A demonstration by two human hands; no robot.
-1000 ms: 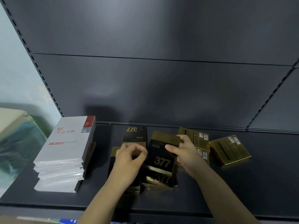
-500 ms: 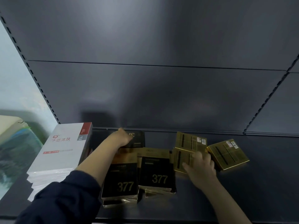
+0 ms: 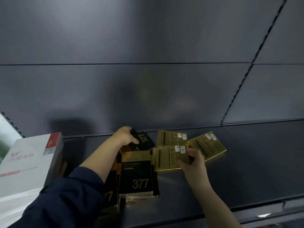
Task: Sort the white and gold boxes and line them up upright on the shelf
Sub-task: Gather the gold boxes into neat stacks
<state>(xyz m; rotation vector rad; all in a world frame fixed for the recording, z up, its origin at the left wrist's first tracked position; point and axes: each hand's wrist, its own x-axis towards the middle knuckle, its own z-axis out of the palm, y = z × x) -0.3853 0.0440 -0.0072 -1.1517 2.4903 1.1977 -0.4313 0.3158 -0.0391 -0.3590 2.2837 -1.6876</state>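
Head view: the left hand (image 3: 126, 137) reaches to the back of the shelf (image 3: 255, 170) and grips the far end of a black-and-gold box (image 3: 145, 141) lying flat, its "377" upside down. The right hand (image 3: 192, 162) pinches the right edge of a gold box (image 3: 166, 159) lying face down. Between the two forearms sits a stack of 377 boxes (image 3: 136, 176). Two more gold boxes (image 3: 209, 145) lie flat just beyond the right hand. The white boxes (image 3: 28, 163) are stacked flat, left of the left arm

Gold boxes (image 3: 169, 157) look like glossy metallic foil card; white boxes (image 3: 28, 160) smooth and satin; the shelf (image 3: 255, 170) is matt dark painted metal.
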